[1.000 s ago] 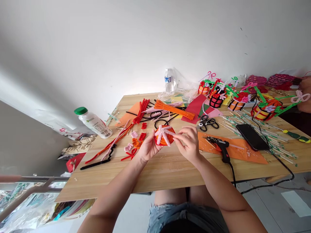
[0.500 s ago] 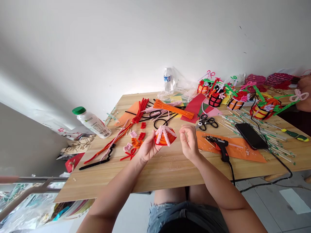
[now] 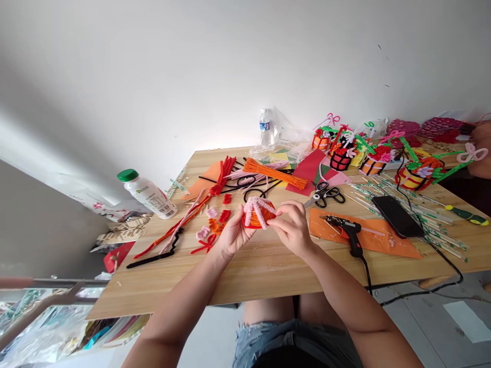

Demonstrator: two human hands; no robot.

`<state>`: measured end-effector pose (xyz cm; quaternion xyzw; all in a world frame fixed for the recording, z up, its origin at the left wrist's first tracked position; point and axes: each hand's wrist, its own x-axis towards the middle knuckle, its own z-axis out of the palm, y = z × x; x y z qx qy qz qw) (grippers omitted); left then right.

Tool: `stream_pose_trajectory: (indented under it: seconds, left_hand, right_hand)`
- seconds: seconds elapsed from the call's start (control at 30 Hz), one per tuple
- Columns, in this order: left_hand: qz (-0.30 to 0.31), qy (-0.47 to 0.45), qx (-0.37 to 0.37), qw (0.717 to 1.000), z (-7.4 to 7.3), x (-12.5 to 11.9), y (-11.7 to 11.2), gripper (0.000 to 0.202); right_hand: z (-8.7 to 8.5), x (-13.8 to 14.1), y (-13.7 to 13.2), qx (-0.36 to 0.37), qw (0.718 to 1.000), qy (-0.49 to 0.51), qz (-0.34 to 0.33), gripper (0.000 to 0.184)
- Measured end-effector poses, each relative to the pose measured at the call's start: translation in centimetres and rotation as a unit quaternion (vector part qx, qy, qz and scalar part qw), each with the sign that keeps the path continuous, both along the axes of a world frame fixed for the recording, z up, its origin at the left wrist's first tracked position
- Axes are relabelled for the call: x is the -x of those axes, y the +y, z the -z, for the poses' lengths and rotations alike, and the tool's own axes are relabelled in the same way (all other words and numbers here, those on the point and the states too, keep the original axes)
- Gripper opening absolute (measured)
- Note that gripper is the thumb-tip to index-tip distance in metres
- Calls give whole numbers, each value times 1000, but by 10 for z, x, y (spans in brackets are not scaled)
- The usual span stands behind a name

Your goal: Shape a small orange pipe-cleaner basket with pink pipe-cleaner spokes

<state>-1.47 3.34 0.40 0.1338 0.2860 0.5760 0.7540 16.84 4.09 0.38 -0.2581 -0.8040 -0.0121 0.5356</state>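
Hands (image 3: 264, 230) grip orange basket (image 3: 258, 213) above table (image 3: 268, 266).

Craft workspace: wooden bench (image 3: 268, 266) against bare white wall, strewn with pipe cleaners (image 3: 274, 173), scissors (image 3: 326, 192), glue gun (image 3: 347, 228), finished flower baskets (image 3: 416, 174).

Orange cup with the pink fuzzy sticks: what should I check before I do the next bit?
1. Left hand gripping the orange cup: ok.
2. Right hand pinching its rim: ok.
3. Pink fuzzy sticks all stuck firmly: cannot tell.
4. Glue gun lying on the orange paper, clear of both hands: ok.
5. Glue gun hot: cannot tell.
6. Scissors on the table, away from hands: ok.
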Motion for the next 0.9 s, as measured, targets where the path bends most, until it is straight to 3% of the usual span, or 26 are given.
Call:
stream_pose_trajectory:
  seconds: [0.4, 0.67, 0.9]
  left_hand:
    - [-7, 5, -4, 1000, 5, 3, 2, 35]
    - [9, -7, -20, 1000, 2, 1, 0, 37]
    - [5, -1, -44, 999, 4, 7, 0, 28]
  right_hand:
    - [-5, -1, -3, -52, 997, -59, -4, 10]
    - [-2, 0, -2, -45, 993, -104, 15, 8]
    - [-2, 0, -4, -42, 996, -72, -4, 11]
